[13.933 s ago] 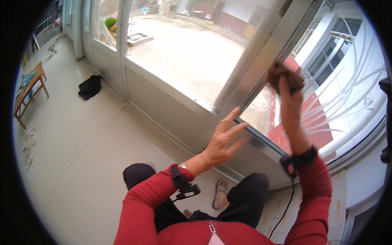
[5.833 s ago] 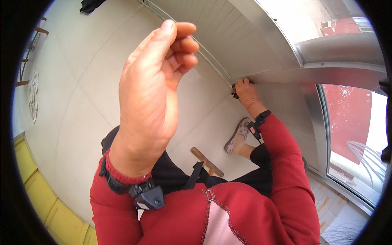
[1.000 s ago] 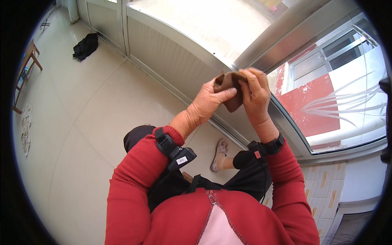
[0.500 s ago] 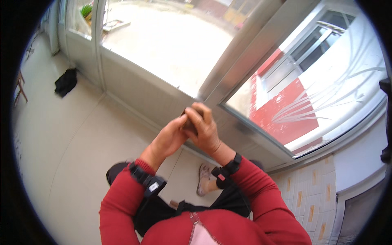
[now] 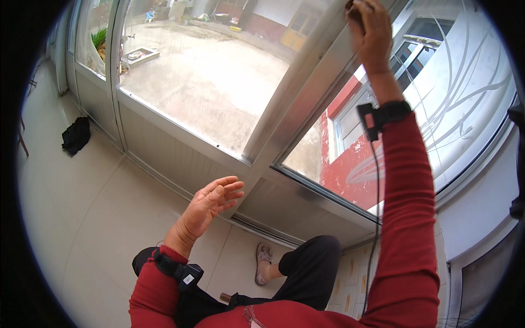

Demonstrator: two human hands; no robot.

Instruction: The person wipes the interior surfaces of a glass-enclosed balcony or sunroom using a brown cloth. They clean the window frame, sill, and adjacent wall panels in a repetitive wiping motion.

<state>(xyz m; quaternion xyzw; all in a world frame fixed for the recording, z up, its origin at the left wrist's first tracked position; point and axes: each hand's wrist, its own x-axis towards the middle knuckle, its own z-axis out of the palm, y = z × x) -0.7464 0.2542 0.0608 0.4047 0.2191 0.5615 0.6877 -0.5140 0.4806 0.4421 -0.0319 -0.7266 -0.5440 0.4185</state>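
Out in front of me, low and short of the metal door panel, my left hand [image 5: 208, 203] is raised with its fingers stretched out and slightly apart, holding nothing. High at the far right, my right hand [image 5: 373, 33] reaches up against the metal upright of the glazed door [image 5: 303, 109]. Its fingers are curled round a small dark brown thing [image 5: 355, 21], mostly hidden by the hand, so its kind does not show. The right arm is stretched long across the right glass pane [image 5: 350, 142].
A black cloth-like heap [image 5: 76, 136] lies on the pale tiled floor [image 5: 82, 208] at the left, near the door's base. My slippered foot [image 5: 263, 262] stands close to the panel. A black cable [image 5: 377, 180] hangs from my right wrist strap. A courtyard shows through the glass.
My hands were together around the brown thing. My right hand has moved up and right to the door upright with it; my left has let go and opened, dropping lower and left.
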